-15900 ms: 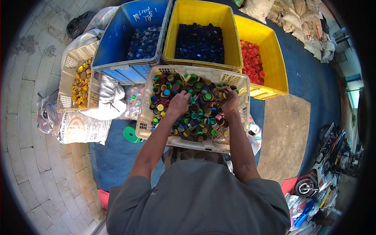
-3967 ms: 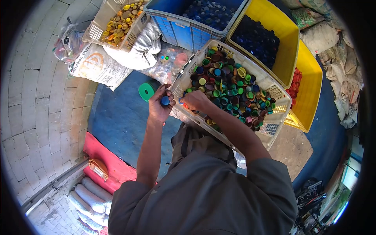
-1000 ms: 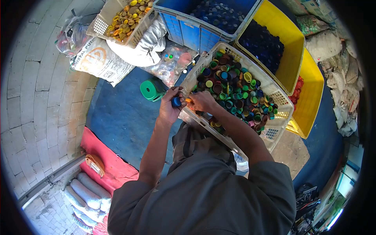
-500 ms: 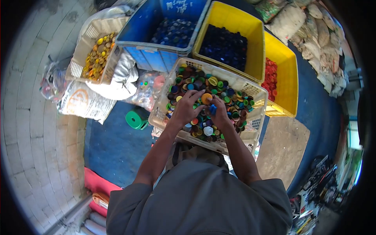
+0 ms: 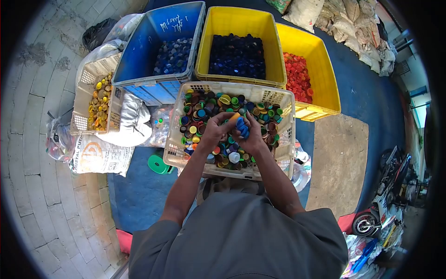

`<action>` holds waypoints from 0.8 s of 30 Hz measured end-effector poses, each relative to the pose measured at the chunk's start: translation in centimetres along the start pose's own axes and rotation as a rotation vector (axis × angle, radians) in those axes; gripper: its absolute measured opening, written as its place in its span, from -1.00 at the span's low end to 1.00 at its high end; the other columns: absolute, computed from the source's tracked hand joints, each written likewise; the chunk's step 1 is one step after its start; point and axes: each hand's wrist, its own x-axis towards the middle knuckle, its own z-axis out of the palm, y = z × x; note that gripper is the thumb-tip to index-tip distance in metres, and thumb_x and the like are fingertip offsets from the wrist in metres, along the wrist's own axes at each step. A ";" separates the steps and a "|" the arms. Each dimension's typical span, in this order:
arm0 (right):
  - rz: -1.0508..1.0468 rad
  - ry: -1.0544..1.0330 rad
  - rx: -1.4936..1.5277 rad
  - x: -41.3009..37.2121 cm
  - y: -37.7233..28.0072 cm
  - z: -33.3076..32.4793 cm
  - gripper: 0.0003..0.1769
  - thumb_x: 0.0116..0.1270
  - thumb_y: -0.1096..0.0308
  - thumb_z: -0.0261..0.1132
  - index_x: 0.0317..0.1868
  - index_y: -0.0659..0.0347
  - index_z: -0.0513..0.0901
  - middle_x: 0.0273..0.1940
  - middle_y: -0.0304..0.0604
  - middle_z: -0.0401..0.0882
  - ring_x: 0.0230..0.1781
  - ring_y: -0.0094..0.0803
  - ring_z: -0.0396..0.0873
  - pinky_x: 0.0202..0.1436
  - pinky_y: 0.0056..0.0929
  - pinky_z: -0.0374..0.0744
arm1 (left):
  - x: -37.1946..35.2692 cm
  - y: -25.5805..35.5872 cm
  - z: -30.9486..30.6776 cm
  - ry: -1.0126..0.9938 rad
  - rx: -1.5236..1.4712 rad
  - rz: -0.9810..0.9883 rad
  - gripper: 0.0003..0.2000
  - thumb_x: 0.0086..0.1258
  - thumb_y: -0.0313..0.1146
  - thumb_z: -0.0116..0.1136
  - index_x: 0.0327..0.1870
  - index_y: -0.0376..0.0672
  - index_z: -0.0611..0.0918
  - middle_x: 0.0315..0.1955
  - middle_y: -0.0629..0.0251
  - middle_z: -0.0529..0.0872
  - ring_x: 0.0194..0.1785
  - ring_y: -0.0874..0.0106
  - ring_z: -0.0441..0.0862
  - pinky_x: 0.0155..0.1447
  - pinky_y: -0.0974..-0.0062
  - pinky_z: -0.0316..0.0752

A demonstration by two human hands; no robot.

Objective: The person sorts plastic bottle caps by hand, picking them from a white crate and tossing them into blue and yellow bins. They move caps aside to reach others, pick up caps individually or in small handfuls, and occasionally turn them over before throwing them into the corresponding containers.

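Observation:
My left hand (image 5: 215, 132) is closed over the crate, its fingertips at an orange bottle cap (image 5: 236, 116). Several blue bottle caps (image 5: 242, 127) are gathered in my right hand (image 5: 252, 137), whose fingers curl around them. The two hands nearly meet, and the orange cap sits right against the blue ones. Below them is a whitish plastic crate (image 5: 174, 153) filled with mixed caps in green, brown, yellow and other colours. A white cap (image 5: 234, 157) lies on the pile near the crate's close side.
Behind the crate stand a blue bin (image 5: 153, 86) of bluish and pale caps, a yellow bin (image 5: 239, 81) of dark blue caps and another yellow bin (image 5: 320, 69) of red caps. At left are a crate (image 5: 80, 109) of yellow caps and a green stool (image 5: 158, 163).
The view has shifted, so the bins appear further left and the crate straighter. My hands have drawn closer together, and the orange cap has turned edge-on.

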 end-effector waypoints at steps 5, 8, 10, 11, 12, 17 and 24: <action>0.009 0.075 0.080 0.3 0.3 0.5 -0.65 0.44 0.04 0.18 -0.05 0.17 0.55 -0.33 -0.16 0.56 -0.44 -0.40 0.53 -0.53 -0.56 0.46 | 0.3 -1.0 -0.4 0.106 -0.492 -0.150 -0.68 0.34 -0.16 0.35 -0.03 -0.14 0.62 -0.42 0.51 0.60 -0.64 0.76 0.29 -0.59 0.74 0.19; -0.016 0.044 0.045 1.0 0.4 -0.6 -0.64 0.45 0.06 0.17 -0.04 0.21 0.54 -0.28 -0.12 0.57 -0.38 -0.36 0.57 -0.43 -0.49 0.57 | 0.5 -1.2 -0.7 0.199 -0.571 -0.174 -0.71 0.35 -0.13 0.32 -0.07 -0.10 0.61 -0.39 0.49 0.60 -0.60 0.73 0.31 -0.56 0.72 0.25; -0.064 0.038 0.039 0.9 0.4 -0.4 -0.63 0.45 0.06 0.17 -0.04 0.23 0.54 -0.24 -0.10 0.59 -0.35 -0.33 0.59 -0.36 -0.44 0.63 | 0.8 -2.2 -1.2 0.296 -0.635 -0.170 -0.73 0.37 -0.15 0.30 -0.07 -0.09 0.60 -0.33 0.43 0.61 -0.53 0.69 0.40 -0.50 0.72 0.35; -0.087 0.034 0.036 0.8 0.4 -0.3 -0.62 0.45 0.05 0.17 -0.04 0.24 0.54 -0.22 -0.09 0.60 -0.34 -0.31 0.61 -0.32 -0.42 0.66 | 1.2 -3.1 -1.8 0.366 -0.687 -0.170 -0.74 0.37 -0.18 0.29 -0.05 -0.09 0.59 -0.29 0.37 0.62 -0.47 0.67 0.47 -0.45 0.74 0.43; -0.103 0.045 0.028 0.5 0.2 0.2 -0.60 0.46 0.04 0.13 -0.04 0.25 0.54 -0.18 -0.06 0.61 -0.24 -0.25 0.63 -0.16 -0.31 0.69 | 1.3 -3.3 -1.9 0.436 -0.739 -0.169 -0.74 0.38 -0.20 0.28 -0.04 -0.09 0.57 -0.24 0.32 0.63 -0.42 0.64 0.53 -0.40 0.75 0.51; -0.218 0.041 0.143 0.5 0.7 2.2 -0.56 0.47 0.02 0.04 -0.05 0.27 0.58 -0.17 -0.02 0.62 -0.09 -0.17 0.61 0.06 -0.18 0.60 | 1.5 -5.1 -2.3 0.458 -0.920 -0.064 -0.80 0.47 -0.24 0.13 -0.06 -0.16 0.56 -0.19 0.18 0.66 -0.13 0.32 0.67 0.00 0.34 0.65; -0.328 0.127 0.188 4.3 3.5 2.1 -0.65 0.48 0.17 0.04 -0.15 0.31 0.59 -0.21 -0.06 0.64 -0.11 -0.23 0.60 0.12 -0.28 0.56 | 1.3 -4.3 -1.1 0.495 -1.081 0.071 -0.66 0.55 -0.14 -0.11 -0.09 -0.26 0.57 -0.14 0.13 0.69 -0.02 0.25 0.62 0.20 0.29 0.49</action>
